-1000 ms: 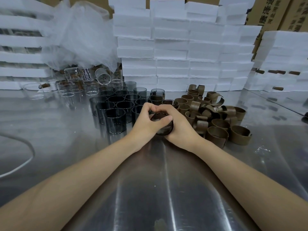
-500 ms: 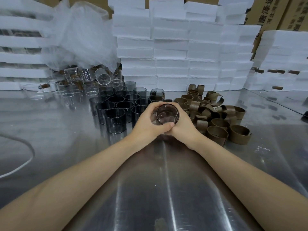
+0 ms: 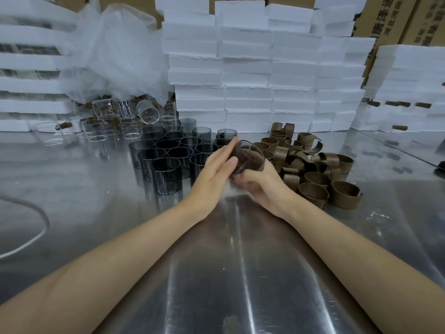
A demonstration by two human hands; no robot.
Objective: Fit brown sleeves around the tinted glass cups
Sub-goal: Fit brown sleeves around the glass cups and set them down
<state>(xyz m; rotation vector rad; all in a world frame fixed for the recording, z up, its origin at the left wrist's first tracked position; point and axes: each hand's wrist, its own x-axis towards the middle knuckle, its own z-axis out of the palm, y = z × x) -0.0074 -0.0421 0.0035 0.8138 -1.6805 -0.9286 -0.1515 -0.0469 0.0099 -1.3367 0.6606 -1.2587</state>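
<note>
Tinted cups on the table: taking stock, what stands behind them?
Clear glass cups, a plastic bag and stacked white foam blocks. The left hand covers the tinted cups' right edge.

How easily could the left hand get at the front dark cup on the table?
Probably yes: the left hand is open, only pressing the held cup, and the front dark cup stands just beside it, nothing between.

surface: brushed steel table (image 3: 240,285), streaked with bright glare | far centre: white foam blocks (image 3: 245,68) stacked like a wall | far left: foam trays (image 3: 29,68) under crumpled plastic sheet (image 3: 115,51) | far right: printed cardboard boxes (image 3: 395,20) behind another foam stack (image 3: 409,80) | near left: white cable (image 3: 29,239) looping across the steel
</note>
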